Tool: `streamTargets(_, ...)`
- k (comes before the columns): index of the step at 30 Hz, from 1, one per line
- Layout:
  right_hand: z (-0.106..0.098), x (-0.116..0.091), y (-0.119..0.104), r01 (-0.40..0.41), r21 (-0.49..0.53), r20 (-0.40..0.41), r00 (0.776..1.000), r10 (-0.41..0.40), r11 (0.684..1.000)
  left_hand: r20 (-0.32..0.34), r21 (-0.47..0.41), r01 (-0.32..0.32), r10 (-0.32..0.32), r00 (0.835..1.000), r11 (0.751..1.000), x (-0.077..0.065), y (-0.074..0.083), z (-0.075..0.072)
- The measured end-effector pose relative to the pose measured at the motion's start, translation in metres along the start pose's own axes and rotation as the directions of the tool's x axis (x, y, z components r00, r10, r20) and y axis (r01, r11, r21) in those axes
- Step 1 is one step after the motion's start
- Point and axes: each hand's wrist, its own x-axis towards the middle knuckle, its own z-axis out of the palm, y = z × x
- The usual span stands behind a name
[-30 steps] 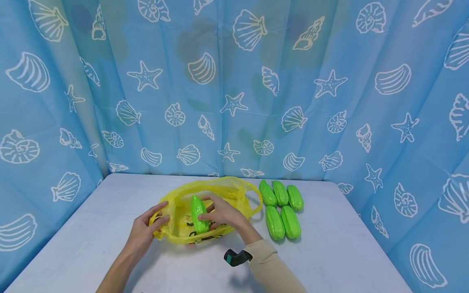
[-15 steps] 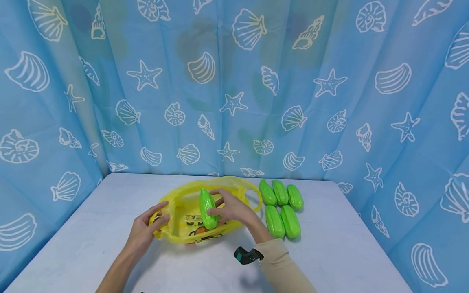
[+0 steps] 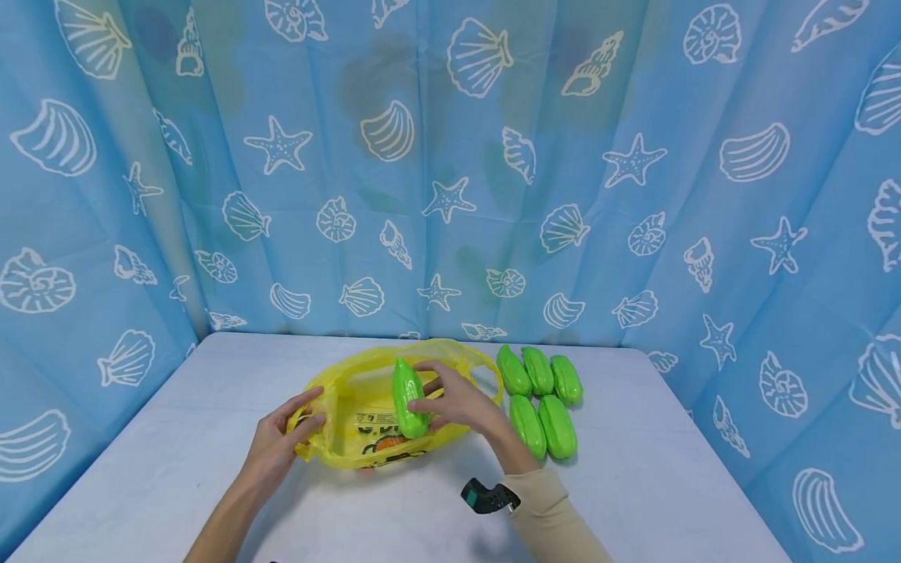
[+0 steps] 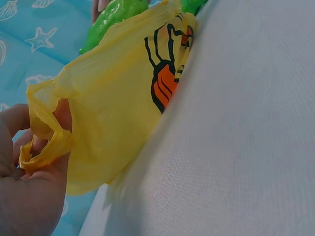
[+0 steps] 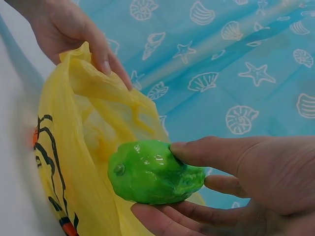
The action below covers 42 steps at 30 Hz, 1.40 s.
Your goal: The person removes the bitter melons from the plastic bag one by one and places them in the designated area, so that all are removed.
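Observation:
My left hand [image 3: 285, 430] grips the left handle of a yellow plastic bag [image 3: 345, 422], whose mouth is spread wide. In the left wrist view, fingers pass through the handle loop of the bag [image 4: 108, 108]. My right hand [image 3: 461, 400] holds a shiny green toy bitter melon [image 3: 409, 399] over the bag's mouth, its tapered tip pointing up and away. Thumb and fingers pinch that bitter melon [image 5: 147, 169] from both sides in the right wrist view, where its blunt stem end faces the camera. Black and orange print shows on the bag.
Several more green toy bitter melons [image 3: 542, 434] lie in two rows on the white table [image 3: 633, 485], just right of the bag. A blue curtain [image 3: 450, 156] with seashell prints hangs behind and along the sides. A black wrist device [image 3: 489, 496] is at the right sleeve.
My right hand has moved to the right and slightly away with the bitter melon, uncovering more of the bag's print. The left hand and the bag's left side have stayed put.

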Motion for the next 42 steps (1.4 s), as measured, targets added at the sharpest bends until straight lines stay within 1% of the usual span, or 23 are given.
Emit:
streamTargets(9, -0.011, -0.008, 0.002, 0.008, -0.021, -0.019, 1.0, -0.009, 1.0, 0.004, -0.005, 0.001, -0.001, 1.0, 1.0, 0.001, -0.003, 0.0)
streamTargets(17, -0.018, -0.014, 0.001, 0.012, -0.023, -0.029, 0.999, -0.013, 1.0, 0.006, 0.001, 0.001, -0.001, 1.0, 1.0, 0.001, -0.001, 0.0)
streamTargets(24, -0.023, -0.021, 0.003, 0.015, -0.047, -0.044, 0.999, -0.018, 0.999, 0.015, 0.004, 0.004, -0.004, 1.0, 1.0, 0.001, 0.0, 0.0)
streamTargets(31, -0.03, -0.031, 0.007, 0.011, -0.044, -0.046, 0.999, -0.013, 0.999, 0.016, 0.011, 0.003, -0.003, 1.0, 1.0, -0.001, 0.0, -0.001)
streamTargets(36, -0.034, -0.038, 0.01, 0.019, -0.048, -0.063, 0.998, -0.022, 0.999, 0.014, 0.018, 0.004, -0.004, 1.0, 1.0, -0.001, 0.001, -0.001)
streamTargets(42, -0.039, -0.047, 0.016, 0.007, -0.032, -0.067, 0.998, -0.009, 0.999, 0.008, 0.024, 0.019, -0.019, 1.0, 1.0, 0.001, 0.001, 0.0)
